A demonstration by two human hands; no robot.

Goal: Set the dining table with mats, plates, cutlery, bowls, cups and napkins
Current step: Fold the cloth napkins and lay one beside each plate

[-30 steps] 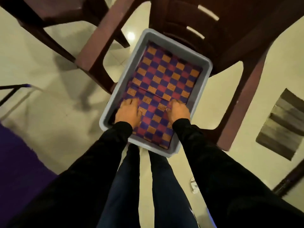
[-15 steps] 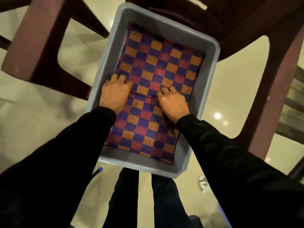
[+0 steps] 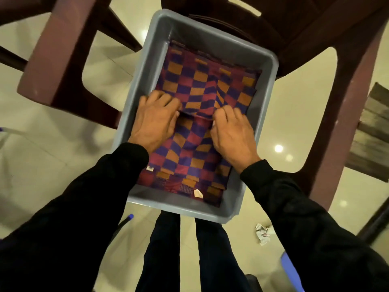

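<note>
Mats [image 3: 207, 89]: checked purple-orange stack, lying in grey tub [image 3: 147, 66] on dark chair seat [image 3: 294, 39].
Left hand [image 3: 154, 125]: fingers curled, pinching the top mat's folded edge.
Right hand [image 3: 233, 133]: same, gripping that edge beside it.
Edges: tub walls close around stack.
Floor [image 3: 52, 148]: glossy cream tile; crumpled paper [image 3: 263, 232] near feet.

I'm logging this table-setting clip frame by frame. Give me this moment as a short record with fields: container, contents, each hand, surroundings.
container: grey plastic tub, resting on a dark red plastic chair
contents: checked mats in purple, red and orange, bunched up at the middle
left hand: left hand grips the mats at a fold
right hand: right hand grips the same fold
surroundings: crumpled paper on the cream tiled floor
</note>
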